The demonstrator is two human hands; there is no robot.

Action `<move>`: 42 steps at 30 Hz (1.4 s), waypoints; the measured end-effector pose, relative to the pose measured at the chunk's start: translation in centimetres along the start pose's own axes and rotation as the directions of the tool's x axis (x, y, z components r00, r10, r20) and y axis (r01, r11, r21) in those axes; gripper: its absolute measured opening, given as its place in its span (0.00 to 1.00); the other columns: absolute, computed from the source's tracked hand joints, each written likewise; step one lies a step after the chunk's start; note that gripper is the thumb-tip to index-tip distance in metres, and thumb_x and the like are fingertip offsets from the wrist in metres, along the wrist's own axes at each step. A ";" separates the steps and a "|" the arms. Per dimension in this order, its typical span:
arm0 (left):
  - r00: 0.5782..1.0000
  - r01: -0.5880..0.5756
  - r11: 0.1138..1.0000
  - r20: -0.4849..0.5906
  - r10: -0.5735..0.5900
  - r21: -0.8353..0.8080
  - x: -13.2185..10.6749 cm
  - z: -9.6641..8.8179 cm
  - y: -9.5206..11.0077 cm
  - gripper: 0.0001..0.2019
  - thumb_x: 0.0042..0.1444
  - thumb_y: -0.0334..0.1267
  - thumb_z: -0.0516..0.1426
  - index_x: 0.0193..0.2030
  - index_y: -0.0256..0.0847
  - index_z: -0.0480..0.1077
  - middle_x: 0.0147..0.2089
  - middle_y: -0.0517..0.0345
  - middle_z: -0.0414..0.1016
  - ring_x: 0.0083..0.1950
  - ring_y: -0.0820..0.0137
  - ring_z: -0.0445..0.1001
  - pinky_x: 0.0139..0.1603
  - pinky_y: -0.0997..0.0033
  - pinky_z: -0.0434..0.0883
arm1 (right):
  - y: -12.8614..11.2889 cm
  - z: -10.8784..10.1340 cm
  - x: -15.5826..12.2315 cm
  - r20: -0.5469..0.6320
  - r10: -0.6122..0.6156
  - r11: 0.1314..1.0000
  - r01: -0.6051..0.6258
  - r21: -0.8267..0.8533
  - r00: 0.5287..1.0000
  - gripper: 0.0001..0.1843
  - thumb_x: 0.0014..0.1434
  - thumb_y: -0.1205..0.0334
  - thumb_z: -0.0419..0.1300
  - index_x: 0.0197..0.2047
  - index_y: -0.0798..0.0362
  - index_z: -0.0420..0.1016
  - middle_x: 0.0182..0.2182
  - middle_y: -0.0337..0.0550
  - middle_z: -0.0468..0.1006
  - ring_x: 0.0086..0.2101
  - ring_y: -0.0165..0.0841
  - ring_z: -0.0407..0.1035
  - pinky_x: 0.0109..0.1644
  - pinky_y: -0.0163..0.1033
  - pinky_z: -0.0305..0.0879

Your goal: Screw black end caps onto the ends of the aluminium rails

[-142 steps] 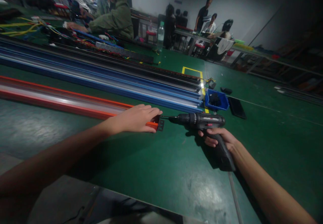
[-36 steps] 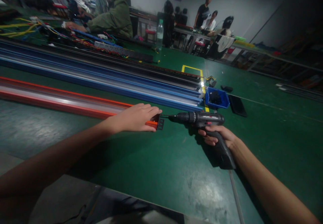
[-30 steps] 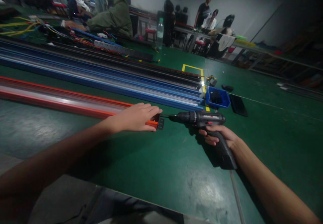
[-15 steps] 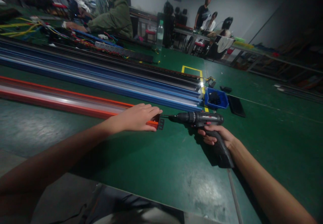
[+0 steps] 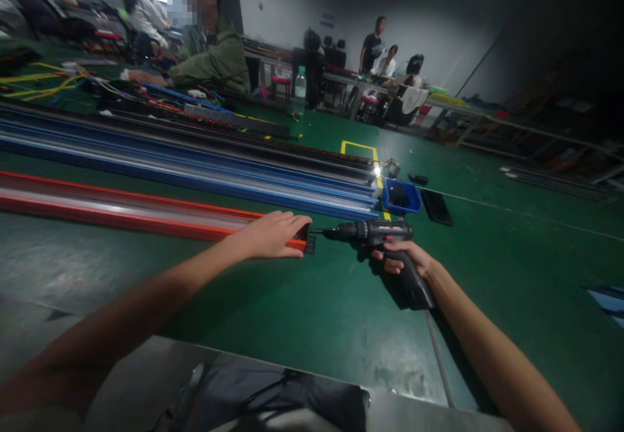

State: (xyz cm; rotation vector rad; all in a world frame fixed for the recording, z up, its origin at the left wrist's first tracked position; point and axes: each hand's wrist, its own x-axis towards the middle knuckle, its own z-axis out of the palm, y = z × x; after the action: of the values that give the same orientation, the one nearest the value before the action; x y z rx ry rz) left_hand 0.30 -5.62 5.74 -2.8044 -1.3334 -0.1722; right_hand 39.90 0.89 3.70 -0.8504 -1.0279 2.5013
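My left hand [image 5: 273, 234] grips the right end of a long orange-red channel profile [image 5: 131, 214], its fingers wrapped over the sides. A black end cap [image 5: 311, 244] sits at that end, beside my fingertips. In my right hand [image 5: 409, 260] is a black cordless drill [image 5: 380, 230], held by its handle and lying level, pointing left. Its long thin bit reaches the end cap; whether the tip sits in a screw is too small to tell. Behind the orange profile several blue channel profiles [image 5: 205, 175] lie parallel to it.
A blue bin [image 5: 401, 196] with dark small parts stands beyond the drill, a black flat slab [image 5: 436, 206] beside it. A water bottle [image 5: 299, 91] and tangled wires [image 5: 146, 97] are farther back on the green table [image 5: 487, 256]. A co-worker in a green jacket [image 5: 219, 62] sits across.
The view has tilted up and shifted slightly right, so the scene sits a little lower and farther left. Both hands keep their grips, and the drill stays at the profile's end.
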 end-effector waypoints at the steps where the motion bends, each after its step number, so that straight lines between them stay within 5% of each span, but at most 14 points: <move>1: 1.000 0.008 1.000 -0.002 -0.008 0.006 0.0 0.1 0.0 0.37 0.63 0.60 0.57 0.68 0.34 0.59 0.54 0.40 0.76 0.52 0.54 0.77 0.52 0.59 0.69 | 0.0 -0.1 0.0 0.010 0.002 1.000 -0.002 0.003 1.000 0.17 0.62 0.64 0.65 0.53 0.61 0.74 0.35 0.42 0.78 0.18 0.19 0.60 0.23 0.29 0.68; 20: 0.998 0.044 0.996 -0.038 -0.047 -0.072 -0.2 0.7 -0.3 0.39 0.61 0.59 0.59 0.71 0.35 0.58 0.56 0.38 0.77 0.52 0.52 0.78 0.54 0.55 0.72 | 0.7 -0.4 0.3 -0.001 -0.008 1.000 0.008 0.002 1.000 0.16 0.57 0.61 0.69 0.46 0.58 0.74 0.31 0.38 0.75 0.17 0.19 0.57 0.23 0.29 0.66; 32: 1.000 0.004 0.993 -0.024 -0.006 -0.114 -0.2 -0.7 -0.1 0.42 0.59 0.61 0.60 0.72 0.36 0.55 0.64 0.37 0.72 0.61 0.52 0.75 0.60 0.55 0.71 | 1.0 2.1 -1.5 -0.095 -0.147 0.989 0.147 -0.006 0.985 0.19 0.53 0.63 0.66 0.49 0.59 0.78 0.39 0.49 0.83 0.18 0.22 0.62 0.22 0.30 0.63; 37: 0.999 0.044 0.995 -0.008 -0.045 -0.085 -2.8 -2.1 -2.1 0.42 0.60 0.61 0.57 0.73 0.33 0.56 0.70 0.35 0.66 0.68 0.49 0.69 0.67 0.51 0.67 | 1.1 4.5 -6.2 -0.260 -0.293 0.949 0.246 -0.197 0.920 0.14 0.53 0.58 0.68 0.40 0.61 0.80 0.17 0.39 0.72 0.18 0.29 0.65 0.24 0.34 0.64; 42: 0.975 0.215 0.977 0.056 -0.215 0.008 -8.4 -1.5 -5.9 0.42 0.61 0.63 0.55 0.72 0.32 0.59 0.69 0.33 0.68 0.67 0.46 0.69 0.67 0.47 0.65 | 2.7 6.1 -12.4 -0.456 -0.551 0.806 0.305 -0.508 0.699 0.12 0.54 0.58 0.72 0.37 0.58 0.81 0.28 0.47 0.79 0.20 0.32 0.67 0.23 0.38 0.64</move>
State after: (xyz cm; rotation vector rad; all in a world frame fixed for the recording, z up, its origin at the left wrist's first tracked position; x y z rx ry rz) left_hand -9.67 -8.47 6.17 -2.6770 -1.6478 -0.0974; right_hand 45.60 -10.17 10.30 -1.2159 -1.3216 1.4831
